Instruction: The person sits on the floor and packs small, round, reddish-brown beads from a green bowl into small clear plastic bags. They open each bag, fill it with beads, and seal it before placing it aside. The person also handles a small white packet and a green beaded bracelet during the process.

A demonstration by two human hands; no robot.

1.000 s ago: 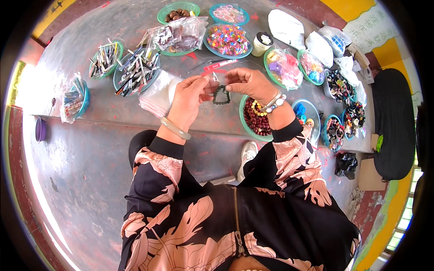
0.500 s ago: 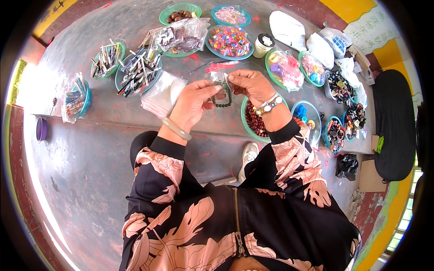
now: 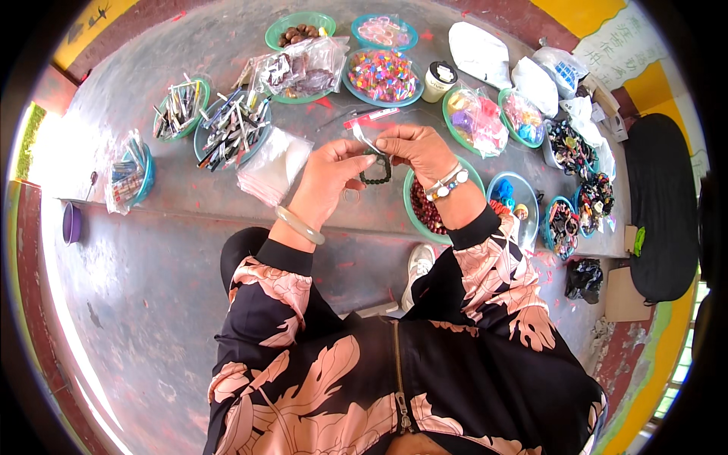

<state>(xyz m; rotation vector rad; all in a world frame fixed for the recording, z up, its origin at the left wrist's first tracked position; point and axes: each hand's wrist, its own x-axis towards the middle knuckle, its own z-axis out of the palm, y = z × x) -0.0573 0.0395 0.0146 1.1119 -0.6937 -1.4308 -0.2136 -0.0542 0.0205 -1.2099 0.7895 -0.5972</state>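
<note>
Both my hands are raised above the near part of the grey slab, with the fingers closed. Between them hangs a dark green bead bracelet (image 3: 376,181), seemingly inside a small clear plastic bag (image 3: 364,136) whose upper part shows as a narrow whitish strip. My left hand (image 3: 331,173) pinches the bag's left side by the beads, thumb on top. The fingertips of my right hand (image 3: 415,152) are pinched at the strip's right end. Just beyond my hands lies a red-and-white packet (image 3: 373,117). Left of my left hand is a stack of clear bags (image 3: 271,168).
Bowls of pens (image 3: 233,129), colourful small pieces (image 3: 381,76) and dark red beads (image 3: 425,205) surround my hands. A lidded paper cup (image 3: 438,81) stands beyond my right hand. White bags (image 3: 479,53) and baskets of hair ties (image 3: 565,227) fill the right side. The slab's front edge (image 3: 212,216) crosses nearer me.
The bag's clear top stood up between my hands and now shows as a narrow, slanted whitish strip. My right hand has shifted slightly left and down; the bracelet stays between my hands.
</note>
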